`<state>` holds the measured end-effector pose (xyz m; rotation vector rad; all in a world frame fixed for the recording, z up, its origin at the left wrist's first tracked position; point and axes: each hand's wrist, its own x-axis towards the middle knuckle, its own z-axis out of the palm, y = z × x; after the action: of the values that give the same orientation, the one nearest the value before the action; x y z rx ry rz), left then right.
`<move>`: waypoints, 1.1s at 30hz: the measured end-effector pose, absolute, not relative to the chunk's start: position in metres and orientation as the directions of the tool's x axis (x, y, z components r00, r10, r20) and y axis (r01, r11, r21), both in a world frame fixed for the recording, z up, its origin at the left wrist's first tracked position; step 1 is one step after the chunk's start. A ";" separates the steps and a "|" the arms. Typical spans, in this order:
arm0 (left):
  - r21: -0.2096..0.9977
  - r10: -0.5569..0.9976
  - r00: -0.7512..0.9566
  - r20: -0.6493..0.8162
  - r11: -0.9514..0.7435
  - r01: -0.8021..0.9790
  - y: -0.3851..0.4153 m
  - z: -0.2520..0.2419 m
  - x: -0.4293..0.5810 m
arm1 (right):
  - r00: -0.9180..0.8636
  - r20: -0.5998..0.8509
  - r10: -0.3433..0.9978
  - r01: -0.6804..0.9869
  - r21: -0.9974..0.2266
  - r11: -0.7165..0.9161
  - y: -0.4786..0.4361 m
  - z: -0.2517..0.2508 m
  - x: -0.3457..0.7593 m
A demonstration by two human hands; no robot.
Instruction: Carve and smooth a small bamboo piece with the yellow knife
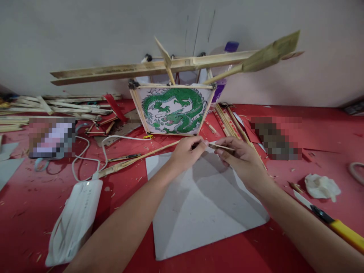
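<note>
My left hand (188, 152) is closed around the end of a thin bamboo stick (153, 152), which slants down to the left and widens into a rough end. The fingers hide the held end. My right hand (240, 154) pinches a short, thin flat strip (222, 146) that points toward my left fingertips; its kind is unclear. Both hands are above a white board (193, 204) on the red table. Behind them stands a stick-framed lantern (173, 110) with a green dragon picture on its front.
Bamboo lengths, one split (113, 72) and one paddle-ended (264, 57), rest across the lantern top. A white power bank (82, 216) with cable lies left. On the right are a yellow utility knife (341, 229), blade out, and crumpled tissue (321, 185). Bamboo strips (62, 106) pile up far left.
</note>
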<state>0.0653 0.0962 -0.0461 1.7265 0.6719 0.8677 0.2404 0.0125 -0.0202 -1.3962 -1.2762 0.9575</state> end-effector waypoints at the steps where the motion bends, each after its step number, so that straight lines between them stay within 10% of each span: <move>1: 0.954 0.780 0.580 0.233 -0.300 0.022 0.096 -0.046 0.065 | 0.134 0.075 0.988 0.236 -0.971 0.041 0.013 -0.022 0.241; 33: 0.956 0.793 0.570 0.214 -0.289 0.043 0.096 -0.046 0.066 | 0.091 -0.053 0.994 0.223 -0.972 -0.072 0.010 -0.020 0.239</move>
<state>0.0662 0.0961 -0.0456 1.7201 0.6989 0.8647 0.2387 0.0099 -0.0197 -1.4615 -1.2791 1.0756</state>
